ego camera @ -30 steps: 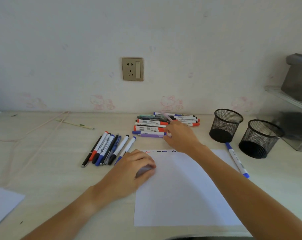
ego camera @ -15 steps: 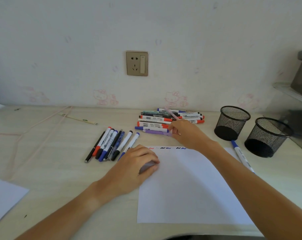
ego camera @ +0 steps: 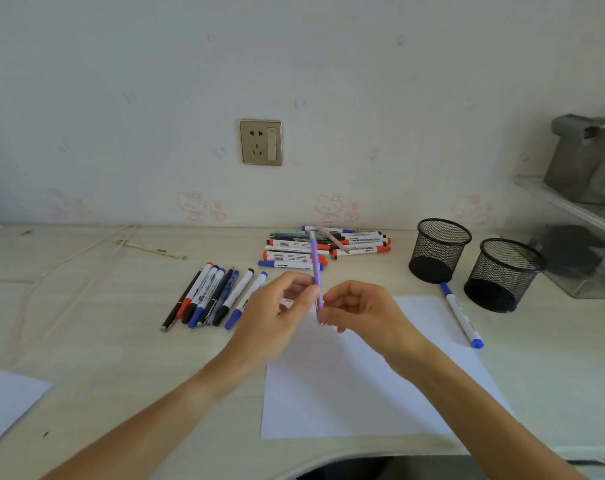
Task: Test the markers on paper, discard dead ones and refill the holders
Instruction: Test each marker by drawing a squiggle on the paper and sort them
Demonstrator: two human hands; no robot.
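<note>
Purple pen [ego camera: 315, 268] stands nearly upright above the paper [ego camera: 363, 375], pinched low on its barrel by both the left hand [ego camera: 276, 317] and right hand [ego camera: 359, 313]. Light, stiff and slim, it should handle easily; grip mid-barrel.

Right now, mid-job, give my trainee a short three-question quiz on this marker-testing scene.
1. True or false: both hands hold the purple pen above the paper.
2. Where does the lone blue-capped marker lie?
A. inside a holder
B. on the desk beside the paper's right edge
C. in the far pile
3. Fill in: the two black mesh holders look ____ of markers.

Key:
1. True: the left hand and the right hand both pinch it with their fingers.
2. B
3. empty
</note>
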